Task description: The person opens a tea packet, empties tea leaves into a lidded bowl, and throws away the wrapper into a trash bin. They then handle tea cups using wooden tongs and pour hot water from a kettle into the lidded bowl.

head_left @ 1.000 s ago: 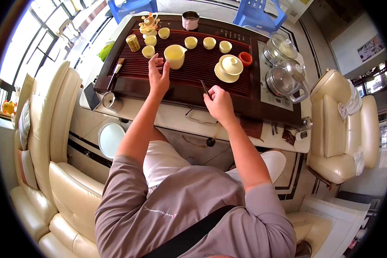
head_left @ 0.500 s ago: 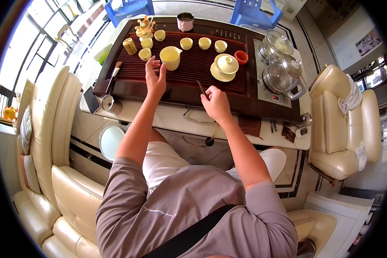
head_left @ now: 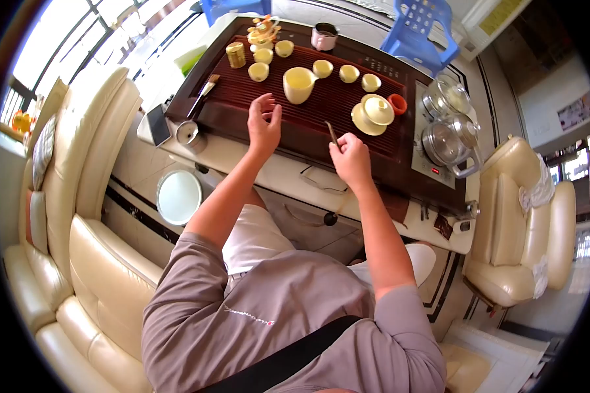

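Note:
Over the near part of the dark tea tray (head_left: 233, 126), my left hand (head_left: 264, 128) is raised with its fingers apart and nothing in it. The pale yellow pitcher (head_left: 298, 85) stands just beyond it to the right. My right hand (head_left: 351, 159) is closed around thin dark tongs (head_left: 332, 133), whose tip points away over the tray. Farther right a lidded bowl (head_left: 373, 114) rests on its saucer beside a small red cup (head_left: 397, 103). Several small yellow cups (head_left: 322, 69) stand across the tray's far half.
Two glass kettles (head_left: 447, 141) sit on a heater at the tray's right end. A brush (head_left: 204, 93), a gold tin (head_left: 236, 55), a phone (head_left: 158, 126) and a metal cup (head_left: 187, 133) are at the left. Blue chairs (head_left: 421, 33) stand beyond the table.
The view has turned, so the table appears tilted and shifted right. My left hand appears a little farther from the pitcher. My right hand keeps hold of the tongs.

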A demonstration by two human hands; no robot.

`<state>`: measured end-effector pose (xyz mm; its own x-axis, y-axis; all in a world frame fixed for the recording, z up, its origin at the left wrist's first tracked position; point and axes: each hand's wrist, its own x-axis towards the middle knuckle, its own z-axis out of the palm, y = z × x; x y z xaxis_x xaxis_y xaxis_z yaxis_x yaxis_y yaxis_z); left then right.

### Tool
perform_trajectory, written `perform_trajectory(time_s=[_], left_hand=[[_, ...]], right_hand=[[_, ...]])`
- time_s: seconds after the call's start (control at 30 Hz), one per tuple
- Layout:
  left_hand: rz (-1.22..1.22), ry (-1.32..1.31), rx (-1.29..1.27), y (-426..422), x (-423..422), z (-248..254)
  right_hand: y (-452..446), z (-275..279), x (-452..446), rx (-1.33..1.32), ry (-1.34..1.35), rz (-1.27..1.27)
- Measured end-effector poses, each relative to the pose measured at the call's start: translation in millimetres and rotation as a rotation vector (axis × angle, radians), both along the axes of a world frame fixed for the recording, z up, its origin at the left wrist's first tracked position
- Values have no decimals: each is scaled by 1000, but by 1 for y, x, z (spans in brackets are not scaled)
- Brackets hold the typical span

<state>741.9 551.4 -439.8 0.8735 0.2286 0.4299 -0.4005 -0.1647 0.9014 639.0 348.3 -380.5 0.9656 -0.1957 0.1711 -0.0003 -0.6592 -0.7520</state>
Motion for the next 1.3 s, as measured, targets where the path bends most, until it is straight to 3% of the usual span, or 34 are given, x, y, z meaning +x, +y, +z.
perform_trajectory(time_s=[0.17, 0.33, 0.47, 0.53, 0.63, 0.83, 1.07, 1.17, 1.23, 1.3], left_hand=[[-37, -7, -9, 28, -42, -1], [162, -56, 55, 103, -92, -16], [320, 119, 241, 204, -146, -101], [463, 299, 718, 245, -180, -148], [415, 551, 910, 276, -222, -172], [409, 523, 920, 299, -221, -208], [489, 239, 781, 317, -215, -160], [609, 251, 509, 340, -200, -131], [721, 211, 513, 354, -178, -86], [733, 261, 418, 375, -158, -76]], right_hand=[[24, 19, 2, 44, -44, 67], [81, 34, 15, 85, -61, 208], [143, 39, 15, 151, 6, 347], [175, 38, 12, 146, 51, 422], [220, 22, 7, 91, 66, 530], [294, -26, -4, 60, 182, 692], [322, -46, -6, 37, 250, 711], [326, -46, -8, 34, 277, 697], [331, -41, -14, 23, 267, 714], [337, -40, -22, 92, 175, 667]])
